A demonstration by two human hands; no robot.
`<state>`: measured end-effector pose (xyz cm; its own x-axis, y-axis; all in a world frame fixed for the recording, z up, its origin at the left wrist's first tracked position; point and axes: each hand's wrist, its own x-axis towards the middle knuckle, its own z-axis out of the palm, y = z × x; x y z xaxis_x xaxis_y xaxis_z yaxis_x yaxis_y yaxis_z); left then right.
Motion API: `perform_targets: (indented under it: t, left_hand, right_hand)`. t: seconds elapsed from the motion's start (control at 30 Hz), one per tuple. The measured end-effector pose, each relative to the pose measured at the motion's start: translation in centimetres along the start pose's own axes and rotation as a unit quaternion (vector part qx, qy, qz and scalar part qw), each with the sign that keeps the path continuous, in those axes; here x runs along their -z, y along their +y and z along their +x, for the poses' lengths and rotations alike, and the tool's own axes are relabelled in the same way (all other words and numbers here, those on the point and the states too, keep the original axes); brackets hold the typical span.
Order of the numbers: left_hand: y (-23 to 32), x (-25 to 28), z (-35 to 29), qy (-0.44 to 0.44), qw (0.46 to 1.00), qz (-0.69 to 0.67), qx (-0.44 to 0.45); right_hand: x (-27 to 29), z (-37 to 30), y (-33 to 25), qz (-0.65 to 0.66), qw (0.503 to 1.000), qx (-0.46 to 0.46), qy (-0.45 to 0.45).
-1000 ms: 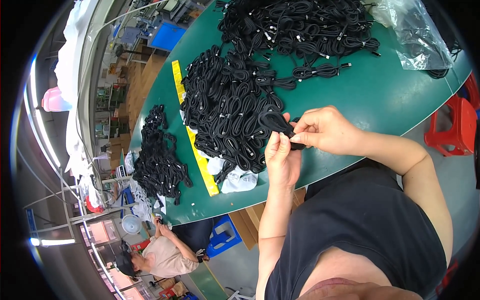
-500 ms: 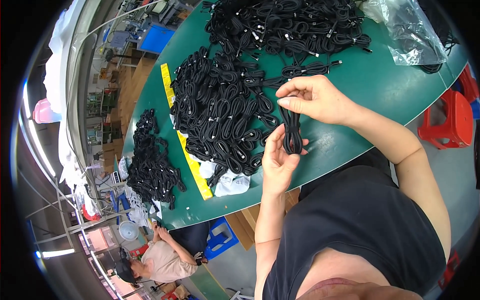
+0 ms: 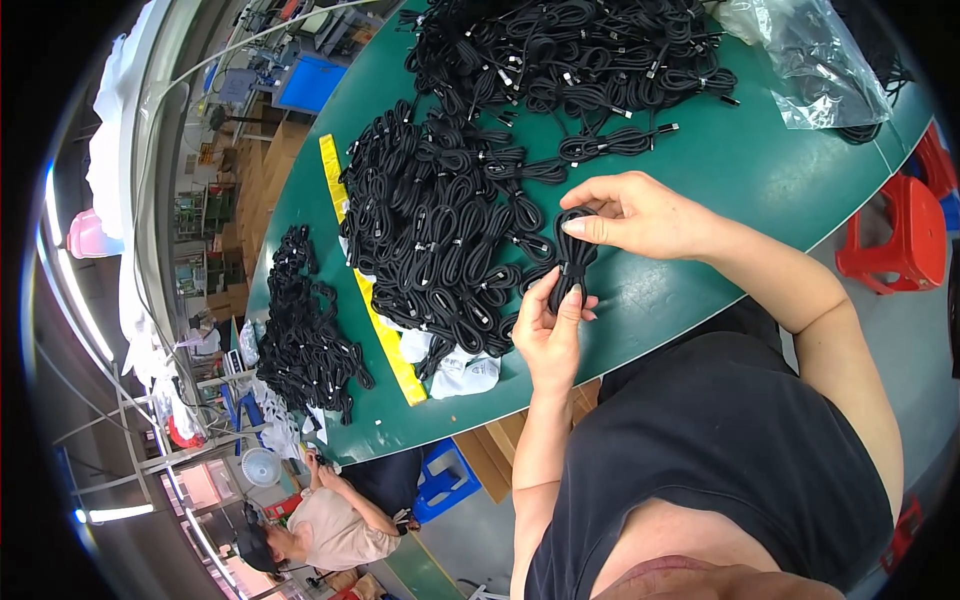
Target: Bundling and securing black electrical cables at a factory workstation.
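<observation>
A coiled black cable bundle point(image 3: 570, 268), its long axis running twelve to six o'clock above the green tabletop point(image 3: 760, 180), is pinched at the top by the right hand point(image 3: 640, 215) and clamped at six o'clock by the left hand point(image 3: 550, 335).

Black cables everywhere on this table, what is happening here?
A person at a green table holds one coiled black cable bundle in both hands. The left hand grips its lower end; the right hand pinches its top loop. Large piles of similar cable bundles lie beyond, beside a yellow strip. A clear plastic bag lies at the far right.
</observation>
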<state>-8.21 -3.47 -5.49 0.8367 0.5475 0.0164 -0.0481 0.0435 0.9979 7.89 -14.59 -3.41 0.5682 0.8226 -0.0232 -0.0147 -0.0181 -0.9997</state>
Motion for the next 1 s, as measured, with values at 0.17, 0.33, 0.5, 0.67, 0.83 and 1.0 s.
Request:
perform_targets:
  t: [0.17, 0.33, 0.5, 0.67, 0.83, 1.0]
  left_hand:
    - [0.1, 0.1, -0.2, -0.013, 0.998, -0.06, 0.007]
    - [-0.1, -0.3, 0.1, -0.038, 0.997, -0.054, 0.026]
    - [0.1, -0.1, -0.6, -0.054, 0.996, -0.027, 0.065]
    - [-0.1, 0.0, -0.9, -0.058, 0.996, -0.013, 0.071]
    - [-0.5, 0.0, -0.7, -0.035, 0.996, -0.039, 0.079]
    - [-0.7, 0.4, -0.7, -0.047, 0.995, -0.03, 0.083]
  right_hand:
    - [0.3, 0.1, 0.6, 0.107, 0.994, -0.024, -0.028]
    - [0.2, 0.3, 1.0, 0.204, 0.979, -0.013, -0.015]
    - [-0.1, -0.2, 0.2, 0.264, 0.964, 0.024, -0.012]
    - [-0.2, -0.1, 0.5, 0.288, 0.957, -0.013, -0.035]
    - [0.0, 0.3, 0.7, 0.231, 0.973, -0.026, -0.004]
    - [1.2, -0.2, 0.5, 0.071, 0.994, 0.06, -0.062]
